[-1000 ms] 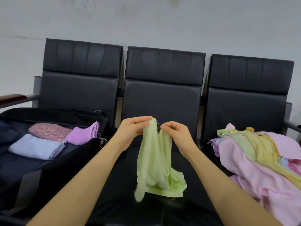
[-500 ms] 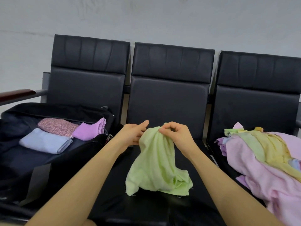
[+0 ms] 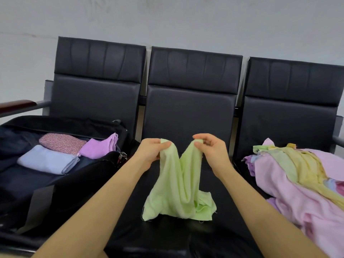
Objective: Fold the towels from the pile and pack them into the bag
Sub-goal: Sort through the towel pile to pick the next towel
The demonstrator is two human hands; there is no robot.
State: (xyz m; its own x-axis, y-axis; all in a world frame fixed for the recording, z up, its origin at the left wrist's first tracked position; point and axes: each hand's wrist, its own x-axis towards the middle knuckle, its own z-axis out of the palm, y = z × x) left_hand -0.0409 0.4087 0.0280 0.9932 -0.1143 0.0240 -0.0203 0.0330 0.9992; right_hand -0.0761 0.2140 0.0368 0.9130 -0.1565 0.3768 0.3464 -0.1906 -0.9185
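- A row of three black padded leather chairs [image 3: 191, 101] is filling the middle of the frame, running from left to right against a pale wall.
- An open black fabric bag [image 3: 61, 185] is sitting on the left seat, at the lower left; a folded light blue towel [image 3: 46, 162], a folded pink speckled towel [image 3: 62, 144] and a folded lilac towel [image 3: 101, 147] are lying inside it, side by side.
- A loose pile of pink, yellow, green and purple towels [image 3: 301, 181] is resting on the right seat, at the right edge.
- A light green terry towel [image 3: 178, 185] is hanging at the centre, its lower part crumpling on the middle seat.
- The left hand [image 3: 151, 152] is pinching one top corner of the green towel, fingers closed on the cloth.
- The right hand [image 3: 210, 148] is pinching the other top corner between thumb and forefinger, the remaining fingers curling loosely.
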